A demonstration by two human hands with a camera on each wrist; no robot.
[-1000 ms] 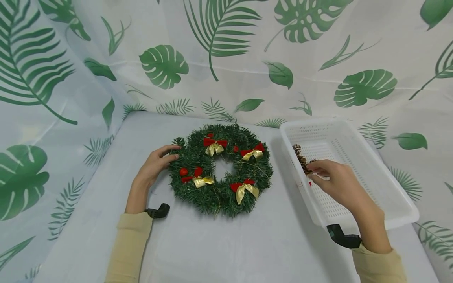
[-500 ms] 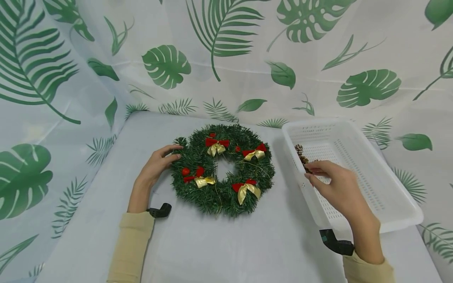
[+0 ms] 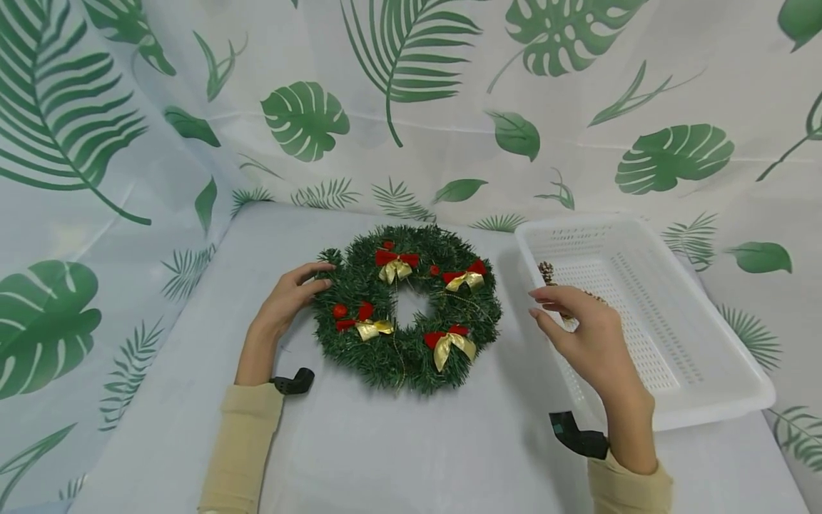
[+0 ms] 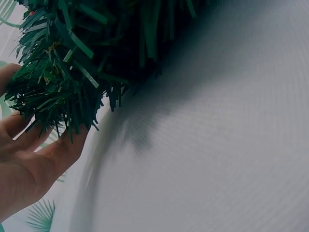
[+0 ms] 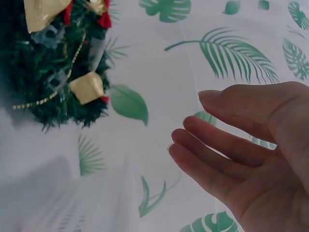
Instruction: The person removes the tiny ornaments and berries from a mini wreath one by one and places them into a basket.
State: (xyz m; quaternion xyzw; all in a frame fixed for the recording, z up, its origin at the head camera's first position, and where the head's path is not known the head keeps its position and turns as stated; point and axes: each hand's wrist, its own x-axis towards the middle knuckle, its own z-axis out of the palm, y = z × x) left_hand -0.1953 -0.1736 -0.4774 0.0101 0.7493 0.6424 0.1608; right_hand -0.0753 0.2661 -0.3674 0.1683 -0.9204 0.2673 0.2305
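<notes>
A green artificial Christmas wreath (image 3: 366, 364) lies flat on the table, trimmed with red and gold bows, red balls and a gold bead string. My left hand (image 3: 289, 300) holds its left edge, with thumb and fingers around a tuft of needles in the left wrist view. Over the left rim of the white plastic basket (image 3: 700, 303), my right hand (image 3: 587, 332) hovers with fingers apart and nothing between them, as the right wrist view confirms. Pine cones (image 3: 546, 270) lie along the basket's left inner side, partly hidden by the right hand.
A white cloth covers the table (image 3: 411, 450). Behind and to the left hangs a white curtain (image 3: 437, 78) printed with green leaves. The basket stands at the table's right side, its raised walls facing the wreath.
My right hand has drawn back leftward from the pine cones to above the basket's rim, and its fingers have spread apart. The left hand keeps its place on the wreath.
</notes>
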